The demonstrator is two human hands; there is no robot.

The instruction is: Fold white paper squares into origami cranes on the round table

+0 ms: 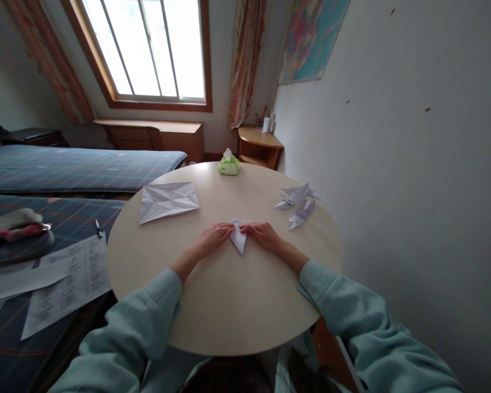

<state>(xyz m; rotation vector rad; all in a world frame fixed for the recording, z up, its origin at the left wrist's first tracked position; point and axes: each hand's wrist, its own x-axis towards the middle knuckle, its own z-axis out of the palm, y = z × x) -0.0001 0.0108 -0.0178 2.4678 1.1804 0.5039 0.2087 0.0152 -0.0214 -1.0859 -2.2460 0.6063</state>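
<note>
Near the middle of the head view, on one round pale worktop (245,305): one small folded paper (239,243), white and kite-shaped, right between the two hands. Narrow tip toward the near edge and the wearer's body, angled slightly rightward; long axis running from far side to near side. Left hand (216,238) nearly closed, fingers drawn together, tips holding the paper's left side; right hand (265,234) likewise drawn together on the right side. Thumbs too small to make out clearly.

On the worktop's far left, one creased white sheet (169,202), flat, well apart from the left hand. On the far right, folded paper shapes (297,192), at least two, overlapping, exact count unclear. At the far edge, one green tissue pack (229,165), one tissue sticking up. Left of the worktop, on the near bed (85,210), one pen (98,228) touching several paper sheets (77,284). Beyond, one window (147,49) and two curtains (247,65).
</note>
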